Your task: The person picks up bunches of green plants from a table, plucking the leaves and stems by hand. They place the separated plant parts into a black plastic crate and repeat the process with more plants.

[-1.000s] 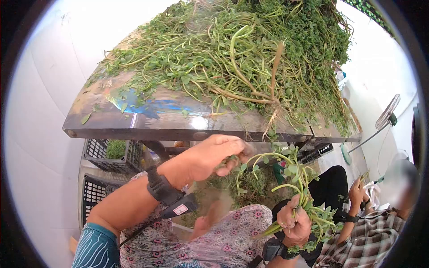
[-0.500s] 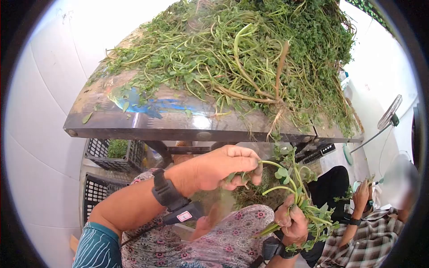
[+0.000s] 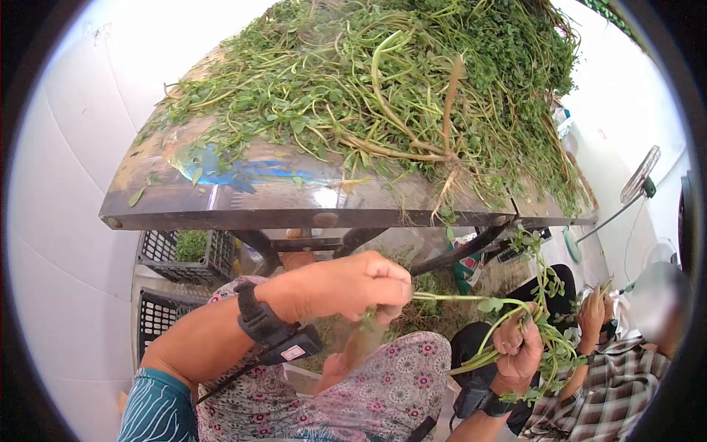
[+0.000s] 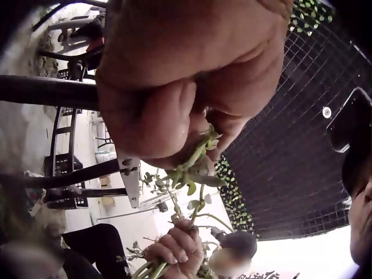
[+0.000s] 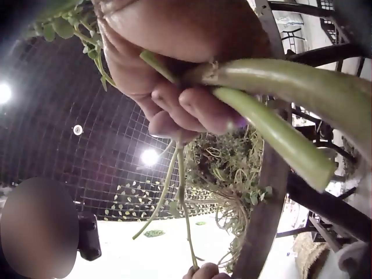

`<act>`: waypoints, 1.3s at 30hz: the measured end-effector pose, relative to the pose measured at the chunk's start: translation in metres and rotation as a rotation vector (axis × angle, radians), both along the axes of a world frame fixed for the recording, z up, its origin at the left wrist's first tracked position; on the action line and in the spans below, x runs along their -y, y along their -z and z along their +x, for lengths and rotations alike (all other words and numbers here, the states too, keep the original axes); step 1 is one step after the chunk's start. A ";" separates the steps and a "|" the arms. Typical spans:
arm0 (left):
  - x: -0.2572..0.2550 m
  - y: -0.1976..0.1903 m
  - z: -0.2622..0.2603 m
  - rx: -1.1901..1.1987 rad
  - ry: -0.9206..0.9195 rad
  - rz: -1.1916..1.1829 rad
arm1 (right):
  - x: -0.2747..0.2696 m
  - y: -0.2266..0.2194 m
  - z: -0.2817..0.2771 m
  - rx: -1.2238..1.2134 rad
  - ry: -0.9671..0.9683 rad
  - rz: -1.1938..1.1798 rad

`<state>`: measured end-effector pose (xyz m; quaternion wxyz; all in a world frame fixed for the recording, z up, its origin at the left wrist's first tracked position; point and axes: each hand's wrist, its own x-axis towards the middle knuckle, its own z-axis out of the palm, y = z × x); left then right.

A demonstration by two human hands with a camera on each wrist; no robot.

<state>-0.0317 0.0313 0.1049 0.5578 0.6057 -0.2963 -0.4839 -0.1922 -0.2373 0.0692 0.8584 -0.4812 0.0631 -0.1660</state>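
My left hand (image 3: 346,287) pinches the end of a green stem (image 3: 464,297) below the table edge, with some leaves in its curled fingers. That stem stretches to my right hand (image 3: 519,342), which grips a bunch of leafy stems (image 3: 479,361) at the right. Cut ends of thick stems (image 5: 302,151) stick out of the right fist in the right wrist view. Close up in the left wrist view, small leaves (image 4: 200,168) poke out under the curled fingers of the left hand (image 4: 180,99).
A large heap of green plants (image 3: 309,96) covers much of the table (image 3: 243,219). A long-rooted plant (image 3: 448,151) lies at its front edge. Black crates (image 3: 184,258) stand at lower left. Another person in a checked shirt (image 3: 618,383) sits at right, holding stems. Plants lie below, between the legs.
My right hand has moved right and up, away from the left hand, and the curved stem between them is now drawn straight. The left hand has shifted slightly left.
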 end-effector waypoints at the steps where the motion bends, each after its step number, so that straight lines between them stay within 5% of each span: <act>1: -0.001 -0.002 0.000 -0.027 -0.030 0.021 | -0.001 0.000 0.000 0.006 -0.040 -0.004; 13: -0.005 0.001 0.001 -0.161 -0.055 -0.094 | 0.003 0.005 -0.002 -0.068 -0.059 -0.037; 22: -0.001 0.009 0.002 -0.125 -0.189 -0.040 | -0.003 0.007 -0.004 -0.107 -0.020 -0.184; 31: -0.002 0.011 0.002 -0.085 -0.057 -0.068 | -0.001 0.009 -0.003 -0.077 0.082 -0.204; 39: 0.000 0.011 -0.001 0.050 -0.118 -0.037 | -0.002 0.010 -0.001 -0.097 0.139 -0.263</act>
